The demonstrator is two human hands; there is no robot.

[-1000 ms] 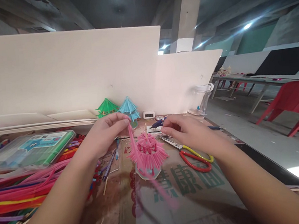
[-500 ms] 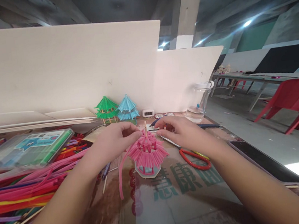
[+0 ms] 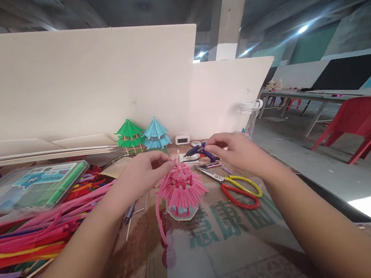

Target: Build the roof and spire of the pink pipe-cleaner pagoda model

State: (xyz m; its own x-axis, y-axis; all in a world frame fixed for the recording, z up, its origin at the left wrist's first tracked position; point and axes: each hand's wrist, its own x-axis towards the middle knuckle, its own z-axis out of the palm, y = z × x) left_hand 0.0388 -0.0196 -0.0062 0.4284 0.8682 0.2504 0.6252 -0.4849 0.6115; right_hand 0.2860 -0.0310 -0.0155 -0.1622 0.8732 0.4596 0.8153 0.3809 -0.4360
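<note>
A small pink pavilion (image 3: 182,192) made of pipe cleaners, with a two-tier roof and a thin stick rising from its top, stands on a pale octagonal base. At the upper roof, the thumb and fingers of my left hand (image 3: 145,172) are pinched on a pink pipe cleaner (image 3: 161,223), whose loose end hangs down the pavilion's left side. My right hand (image 3: 235,151) is behind and to the right, its thumb and fingertips closed at the rear of a dark blue glue gun (image 3: 195,150) lying on the table. Scissors (image 3: 240,190) with red and yellow handles lie nearer.
Green (image 3: 129,134) and blue (image 3: 156,133) pavilions stand at the back beside a small white clock (image 3: 182,140). Many pipe cleaners (image 3: 26,237) and a plastic case (image 3: 34,186) fill the left. A clear jug (image 3: 249,119) stands back right, a dark tablet-like device (image 3: 339,211) at the right edge.
My right hand has moved from beside the pavilion's top to the right and back, to the glue gun. My left hand stays at the roof; the hanging pink end has swung right.
</note>
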